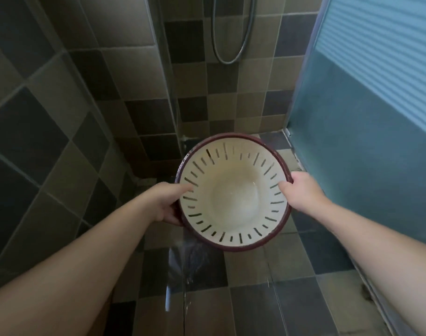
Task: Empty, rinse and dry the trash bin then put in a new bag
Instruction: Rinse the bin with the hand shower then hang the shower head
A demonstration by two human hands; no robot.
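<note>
Tiled floor — hands hold bin.

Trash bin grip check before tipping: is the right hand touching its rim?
Touching. Head view shows the right hand gripping the trash bin rim, thumb inside.

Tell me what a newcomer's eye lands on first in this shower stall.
The round cream trash bin with a dark red rim and slotted walls, held mid-frame over the tiled floor, open side toward the camera. The left hand and right hand grip its rim on opposite sides, thumbs inside. Water streams from its lower edge; a shower hose loops on the back wall.
</note>
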